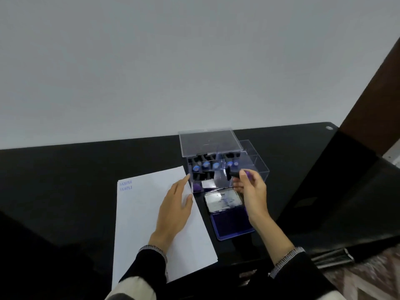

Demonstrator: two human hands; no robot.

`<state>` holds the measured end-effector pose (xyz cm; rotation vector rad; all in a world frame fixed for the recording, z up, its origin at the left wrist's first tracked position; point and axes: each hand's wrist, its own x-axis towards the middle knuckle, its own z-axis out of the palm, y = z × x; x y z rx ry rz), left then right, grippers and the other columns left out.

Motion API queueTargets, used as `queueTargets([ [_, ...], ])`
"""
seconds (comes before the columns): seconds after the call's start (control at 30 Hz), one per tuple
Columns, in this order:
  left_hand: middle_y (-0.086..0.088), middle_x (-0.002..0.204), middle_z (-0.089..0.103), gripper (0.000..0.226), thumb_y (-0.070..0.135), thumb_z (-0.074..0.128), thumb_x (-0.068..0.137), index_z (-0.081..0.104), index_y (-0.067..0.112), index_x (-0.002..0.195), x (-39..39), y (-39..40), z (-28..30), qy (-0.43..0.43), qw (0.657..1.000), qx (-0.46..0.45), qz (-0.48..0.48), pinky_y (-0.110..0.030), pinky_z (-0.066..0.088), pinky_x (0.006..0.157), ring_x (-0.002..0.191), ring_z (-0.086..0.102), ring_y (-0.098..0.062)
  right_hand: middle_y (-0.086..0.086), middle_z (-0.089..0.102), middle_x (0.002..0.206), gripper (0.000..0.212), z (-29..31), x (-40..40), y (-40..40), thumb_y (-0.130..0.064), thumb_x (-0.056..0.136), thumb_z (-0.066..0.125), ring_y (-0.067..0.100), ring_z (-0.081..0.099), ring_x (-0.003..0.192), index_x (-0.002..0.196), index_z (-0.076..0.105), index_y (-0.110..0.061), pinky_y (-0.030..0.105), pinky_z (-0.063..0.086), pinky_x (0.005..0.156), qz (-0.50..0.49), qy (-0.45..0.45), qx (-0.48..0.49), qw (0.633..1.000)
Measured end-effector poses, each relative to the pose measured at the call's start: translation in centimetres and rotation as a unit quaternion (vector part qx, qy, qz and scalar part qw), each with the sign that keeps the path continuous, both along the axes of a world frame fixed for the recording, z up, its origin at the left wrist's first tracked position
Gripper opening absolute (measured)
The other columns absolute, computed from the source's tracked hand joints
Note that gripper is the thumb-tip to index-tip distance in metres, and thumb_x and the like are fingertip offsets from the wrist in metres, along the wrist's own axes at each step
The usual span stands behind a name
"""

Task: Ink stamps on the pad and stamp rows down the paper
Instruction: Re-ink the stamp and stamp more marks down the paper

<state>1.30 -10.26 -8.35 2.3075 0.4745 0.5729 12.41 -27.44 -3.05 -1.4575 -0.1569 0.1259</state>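
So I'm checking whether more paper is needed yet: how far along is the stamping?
Barely started. Two blue SAMPLE prints sit at the top left corner of the paper; the rest is blank. The ink pad lies open. The right hand holds a stamp beside the clear stamp box, while the left hand rests flat on the sheet. Nearly all rows remain.

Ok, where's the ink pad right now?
In the head view, the ink pad lies open on the black table, right of the paper, just in front of the clear stamp box, under the right hand.
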Motion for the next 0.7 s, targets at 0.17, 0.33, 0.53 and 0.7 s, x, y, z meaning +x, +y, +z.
queueTargets([
  [0.17,0.019,0.141,0.041,0.061,0.025,0.051,0.096,0.022,0.050,0.143,-0.1,-0.1,0.0,0.010,1.000,0.008,-0.007,-0.016,0.034,0.098,0.124,0.041,0.002,0.003,0.068,0.086,0.008,0.8,1.3,1.3,-0.030,0.092,0.058,0.016,0.066,0.081,0.095,0.057,-0.023,0.032,0.054,0.076,0.012,-0.086,-0.092,0.992],
  [0.33,0.019,0.142,0.043,0.061,0.024,0.051,0.096,0.024,0.051,0.143,-0.1,-0.1,0.0,0.008,1.000,-0.005,-0.003,-0.014,0.032,0.099,0.125,0.042,-0.001,0.001,0.059,0.100,0.027,2.0,4.0,3.4,-0.023,0.092,0.061,0.018,0.057,0.090,0.116,0.059,-0.013,0.028,0.047,0.081,0.076,-0.180,-0.283,0.939],
  [0.53,0.018,0.138,0.046,0.064,0.020,0.049,0.094,0.023,0.053,0.143,-0.2,-0.1,0.2,0.009,1.000,-0.006,-0.001,-0.015,0.032,0.097,0.121,0.042,0.001,0.002,0.053,0.080,0.018,3.6,5.7,4.9,-0.023,0.092,0.059,0.026,0.053,0.076,0.092,0.042,-0.017,0.036,0.045,0.065,0.160,-0.251,-0.481,0.824],
  [0.7,0.016,0.135,0.049,0.065,0.018,0.049,0.093,0.024,0.050,0.144,-0.2,-0.1,0.1,0.009,1.000,0.000,0.003,-0.012,0.031,0.097,0.117,0.043,0.001,0.012,0.061,0.106,0.016,4.0,6.1,6.3,-0.025,0.094,0.058,0.028,0.053,0.098,0.102,0.059,-0.012,0.034,0.041,0.070,0.193,-0.236,-0.587,0.750],
])
